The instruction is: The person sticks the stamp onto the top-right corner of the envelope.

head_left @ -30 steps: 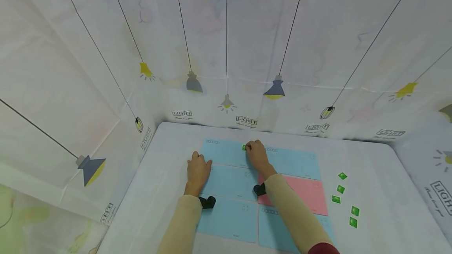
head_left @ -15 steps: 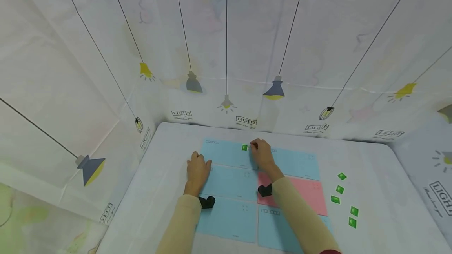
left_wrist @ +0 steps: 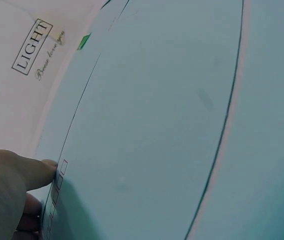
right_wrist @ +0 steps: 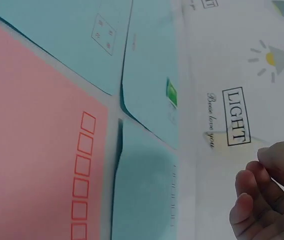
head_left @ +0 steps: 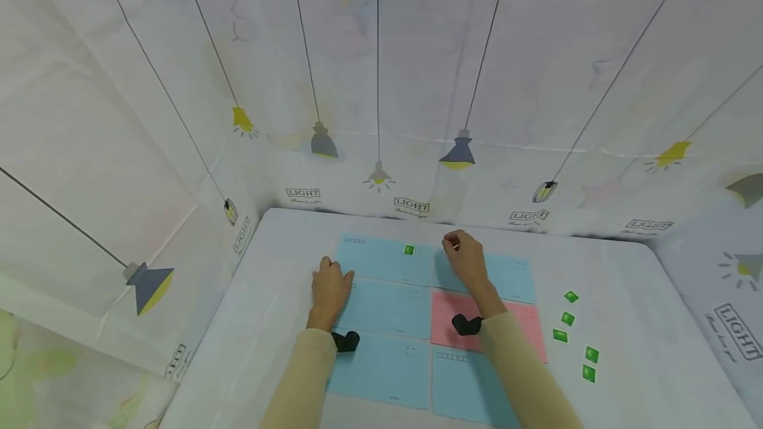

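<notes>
My left hand [head_left: 330, 286] rests on the left edge of the middle-left blue envelope [head_left: 387, 310]. Its thumb touches the sheet beside a row of printed boxes in the left wrist view. My right hand [head_left: 466, 258] hovers over the top-right blue envelope [head_left: 507, 277], fingers loosely curled; nothing shows between them in the right wrist view. A small green square sticker [head_left: 408, 250] lies near the upper right corner of the top-left blue envelope [head_left: 375, 260], just left of the right hand. The right wrist view also shows this green sticker [right_wrist: 172, 93].
One pink envelope [head_left: 524, 326] sits below the top-right blue one. Two more blue envelopes [head_left: 381, 376] lie at the front. Several loose green stickers [head_left: 567, 318] are scattered on the white table [head_left: 632, 296] to the right. A cloth printed with lamps [head_left: 417, 85] hangs behind.
My right hand has let go of the green sticker and moved right and slightly up, uncovering it on the top-left envelope. The left hand has stayed in place.
</notes>
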`<action>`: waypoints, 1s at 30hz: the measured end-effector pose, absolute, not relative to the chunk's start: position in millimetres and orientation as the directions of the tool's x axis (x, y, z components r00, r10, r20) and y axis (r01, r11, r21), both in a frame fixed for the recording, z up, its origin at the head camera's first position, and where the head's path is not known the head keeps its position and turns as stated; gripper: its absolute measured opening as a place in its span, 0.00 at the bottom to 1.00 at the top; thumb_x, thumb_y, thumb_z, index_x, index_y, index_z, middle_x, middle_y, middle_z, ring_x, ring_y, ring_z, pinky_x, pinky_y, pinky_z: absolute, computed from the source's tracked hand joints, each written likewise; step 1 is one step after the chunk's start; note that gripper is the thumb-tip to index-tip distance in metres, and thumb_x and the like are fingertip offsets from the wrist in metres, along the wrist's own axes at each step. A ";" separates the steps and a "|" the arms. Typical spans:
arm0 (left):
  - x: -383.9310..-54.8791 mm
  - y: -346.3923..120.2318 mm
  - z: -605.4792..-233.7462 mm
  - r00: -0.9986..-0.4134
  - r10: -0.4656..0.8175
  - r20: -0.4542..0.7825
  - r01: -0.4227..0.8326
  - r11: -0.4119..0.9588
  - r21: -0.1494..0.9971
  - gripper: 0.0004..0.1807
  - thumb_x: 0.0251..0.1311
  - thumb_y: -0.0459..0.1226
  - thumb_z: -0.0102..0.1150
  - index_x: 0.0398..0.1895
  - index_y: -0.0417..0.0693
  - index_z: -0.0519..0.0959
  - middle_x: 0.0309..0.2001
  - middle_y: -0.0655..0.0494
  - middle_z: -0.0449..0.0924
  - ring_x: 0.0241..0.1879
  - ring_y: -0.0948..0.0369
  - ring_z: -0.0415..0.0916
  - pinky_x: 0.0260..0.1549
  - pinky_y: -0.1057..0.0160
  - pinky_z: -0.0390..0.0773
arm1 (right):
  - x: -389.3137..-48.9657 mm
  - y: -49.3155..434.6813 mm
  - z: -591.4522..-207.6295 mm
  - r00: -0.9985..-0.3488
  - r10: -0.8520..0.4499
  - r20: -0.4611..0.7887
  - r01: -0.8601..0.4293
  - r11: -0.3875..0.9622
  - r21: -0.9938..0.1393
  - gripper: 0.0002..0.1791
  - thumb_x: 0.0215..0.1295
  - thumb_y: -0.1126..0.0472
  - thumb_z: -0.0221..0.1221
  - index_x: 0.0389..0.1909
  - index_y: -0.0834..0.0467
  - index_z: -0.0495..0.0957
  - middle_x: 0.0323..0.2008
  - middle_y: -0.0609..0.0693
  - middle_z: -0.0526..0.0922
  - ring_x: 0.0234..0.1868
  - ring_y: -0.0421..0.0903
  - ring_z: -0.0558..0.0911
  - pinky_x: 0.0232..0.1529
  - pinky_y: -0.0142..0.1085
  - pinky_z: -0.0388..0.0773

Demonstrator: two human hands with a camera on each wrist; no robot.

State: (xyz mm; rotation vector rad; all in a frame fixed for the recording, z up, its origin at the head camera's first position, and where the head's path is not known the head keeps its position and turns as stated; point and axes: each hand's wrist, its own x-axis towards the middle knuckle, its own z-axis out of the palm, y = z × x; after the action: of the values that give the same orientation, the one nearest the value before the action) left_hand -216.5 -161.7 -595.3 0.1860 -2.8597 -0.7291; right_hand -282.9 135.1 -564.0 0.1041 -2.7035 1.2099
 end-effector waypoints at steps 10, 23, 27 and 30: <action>-216.4 -161.3 -593.5 -0.979 -0.165 0.118 -0.083 0.858 0.508 0.23 0.66 0.41 0.63 0.47 0.24 0.81 0.47 0.38 0.76 0.50 0.42 0.81 0.64 0.33 0.69 | -257.6 167.2 -537.5 -0.954 0.030 0.297 -0.187 0.713 -0.675 0.10 0.71 0.59 0.60 0.43 0.61 0.82 0.36 0.57 0.85 0.35 0.51 0.83 0.31 0.36 0.77; -218.2 -162.5 -592.7 -0.978 -0.177 0.106 -0.103 0.863 0.495 0.23 0.66 0.42 0.63 0.49 0.25 0.80 0.48 0.37 0.76 0.50 0.42 0.80 0.63 0.33 0.70 | -232.3 191.8 -517.9 -0.949 0.079 0.306 -0.156 0.726 -0.670 0.10 0.71 0.58 0.60 0.44 0.61 0.82 0.38 0.57 0.86 0.37 0.51 0.84 0.35 0.36 0.78; -217.9 -162.3 -591.3 -0.980 -0.176 0.096 -0.108 0.866 0.488 0.24 0.66 0.42 0.63 0.49 0.25 0.80 0.48 0.37 0.76 0.50 0.42 0.81 0.63 0.33 0.69 | -223.3 200.2 -511.9 -0.955 0.086 0.283 -0.134 0.727 -0.673 0.13 0.72 0.55 0.59 0.46 0.61 0.81 0.40 0.57 0.86 0.39 0.51 0.83 0.37 0.34 0.78; -218.1 -161.4 -593.0 -0.981 -0.171 0.095 -0.104 0.868 0.486 0.24 0.66 0.42 0.62 0.49 0.25 0.80 0.48 0.37 0.75 0.49 0.42 0.81 0.62 0.32 0.70 | -216.1 210.5 -512.6 -0.957 0.109 0.268 -0.106 0.730 -0.676 0.14 0.73 0.54 0.57 0.49 0.60 0.81 0.42 0.57 0.86 0.41 0.51 0.82 0.37 0.33 0.78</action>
State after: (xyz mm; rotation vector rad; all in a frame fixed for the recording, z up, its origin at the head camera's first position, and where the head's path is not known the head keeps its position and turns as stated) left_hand -218.1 -161.4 -593.0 0.2154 -2.9046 -0.7437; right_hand -216.1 210.5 -512.6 -0.0018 -2.6444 1.0589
